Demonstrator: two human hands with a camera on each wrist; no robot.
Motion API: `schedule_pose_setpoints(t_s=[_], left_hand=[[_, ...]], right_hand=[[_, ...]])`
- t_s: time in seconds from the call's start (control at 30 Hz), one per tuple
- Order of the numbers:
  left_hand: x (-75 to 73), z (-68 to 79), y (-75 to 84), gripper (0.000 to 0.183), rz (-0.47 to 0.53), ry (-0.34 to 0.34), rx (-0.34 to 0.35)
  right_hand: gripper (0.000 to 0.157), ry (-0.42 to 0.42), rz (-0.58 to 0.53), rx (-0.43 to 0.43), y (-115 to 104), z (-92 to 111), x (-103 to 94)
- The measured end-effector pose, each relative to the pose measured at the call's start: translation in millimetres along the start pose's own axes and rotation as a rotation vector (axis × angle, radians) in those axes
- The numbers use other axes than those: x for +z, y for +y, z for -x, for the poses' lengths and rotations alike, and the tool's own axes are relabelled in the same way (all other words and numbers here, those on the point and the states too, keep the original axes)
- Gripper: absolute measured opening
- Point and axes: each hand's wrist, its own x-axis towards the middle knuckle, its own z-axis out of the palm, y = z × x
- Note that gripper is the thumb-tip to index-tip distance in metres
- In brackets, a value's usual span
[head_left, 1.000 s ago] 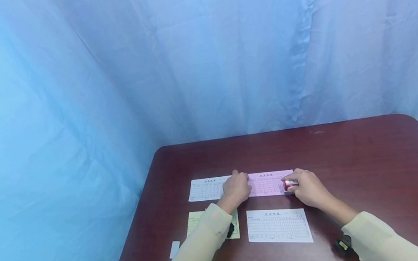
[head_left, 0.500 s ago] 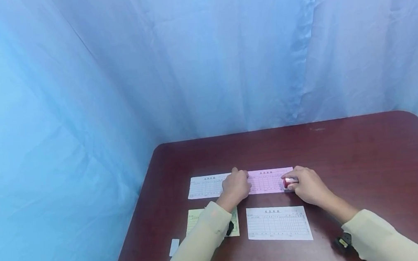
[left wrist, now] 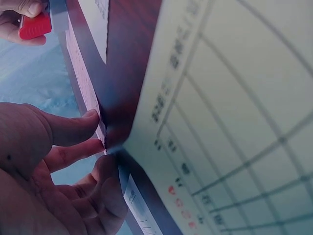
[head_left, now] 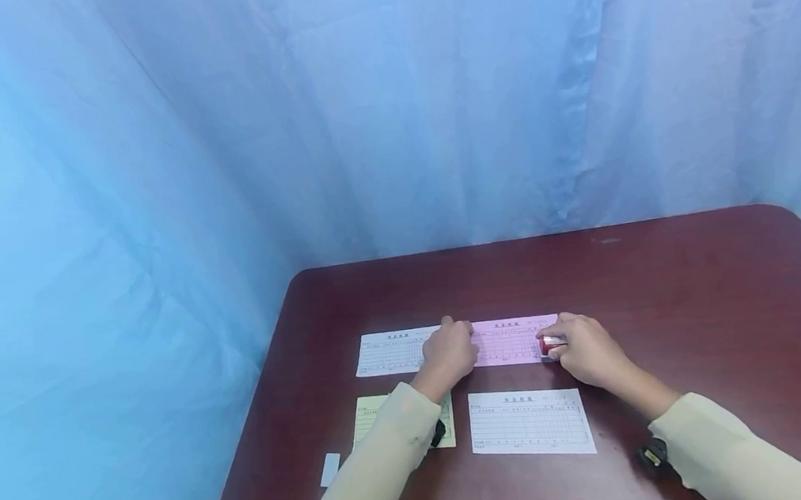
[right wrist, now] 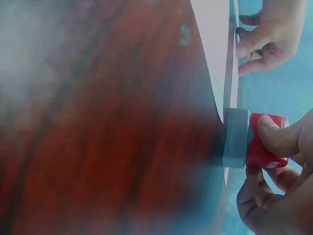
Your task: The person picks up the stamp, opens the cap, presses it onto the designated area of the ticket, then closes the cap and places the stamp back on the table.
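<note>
My right hand (head_left: pixel 590 348) grips a red self-inking stamp (right wrist: pixel 266 140) between thumb and fingers. The stamp's grey base (right wrist: pixel 236 138) stands upright against the right end of a pink form (head_left: pixel 505 342). At the form's left end my left hand (head_left: pixel 448 351) rests its thumb and index fingertips on the paper, with its other fingers bent, as the left wrist view shows. That hand also covers the right end of a white form (head_left: pixel 390 352). What mark lies under the stamp is hidden.
Nearer me on the dark red table (head_left: pixel 698 295) lie another white form (head_left: pixel 530 423) and a yellow form (head_left: pixel 368 415), partly under my left sleeve. A small white rectangular piece (head_left: pixel 330 470) lies at the left. Blue curtains (head_left: pixel 432 120) hang behind and to the left.
The head view has shifted slightly, so the table sits a little higher in it. Both hands, the stamp and the forms keep their places relative to one another.
</note>
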Motion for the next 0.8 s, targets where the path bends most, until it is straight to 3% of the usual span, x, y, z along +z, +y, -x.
schedule_pose_setpoints(t_s=[0.47,0.8], left_hand=[[-1.4,4.2,3.8,0.035,0.006,-0.02,0.011],[-1.8,2.8,6.9,0.033,0.015,-0.019,0.016]], right_hand=[[0.03,-0.021,-0.026,0.039,1.3,2.0,-0.7],[0.028,-0.014,-0.035,0.02,5.7,1.2,-1.2]])
